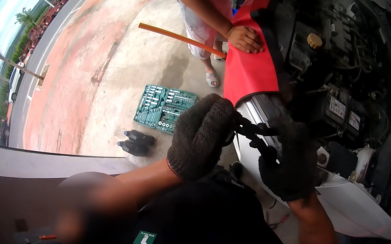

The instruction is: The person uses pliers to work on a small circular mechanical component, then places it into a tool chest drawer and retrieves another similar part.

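Observation:
In dark knit gloves, my left hand (pixel 198 135) is closed around a small dark item (pixel 240 129) above the front corner of the white car (pixel 360 209), near the headlight (pixel 266 110). My right hand (pixel 291 162) is beside it, fingers curled at the same dark item, partly blurred and hard to tell apart from it. A red fender cover (pixel 246 74) lies over the car's front edge just beyond my hands.
Another person's bare hand (pixel 245 39) rests on the red cover. An orange bar (pixel 178 35) juts out beside them. The open engine bay holds a battery (pixel 337 114). On the ground lie an open green socket set (pixel 150 107) and black bottles (pixel 135 146).

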